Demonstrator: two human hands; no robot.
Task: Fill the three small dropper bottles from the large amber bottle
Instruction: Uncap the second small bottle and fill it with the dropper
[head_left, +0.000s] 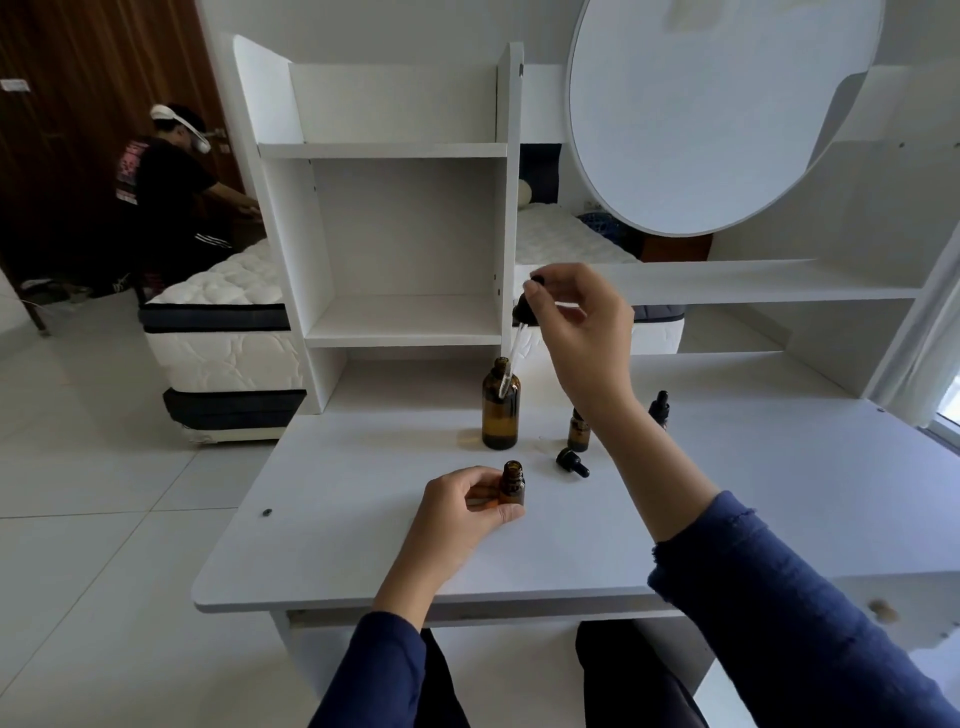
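Observation:
The large amber bottle (501, 410) stands open in the middle of the white desk (337, 545). My right hand (576, 317) pinches the black bulb of a dropper (522, 312) above it, and the glass tube reaches into the bottle's neck. My left hand (460, 506) grips an uncapped small amber bottle (512, 484) standing near the desk's front. A second small bottle (577, 430) stands open to the right of the large one, partly behind my right forearm. A third small bottle (660, 408), capped with its dropper, stands farther right.
A loose black dropper cap (571, 462) lies on the desk between the bottles. White shelves (405, 322) rise behind the desk, with a round panel (701, 114) at upper right. A person (171, 197) kneels by a mattress (223, 322) at far left.

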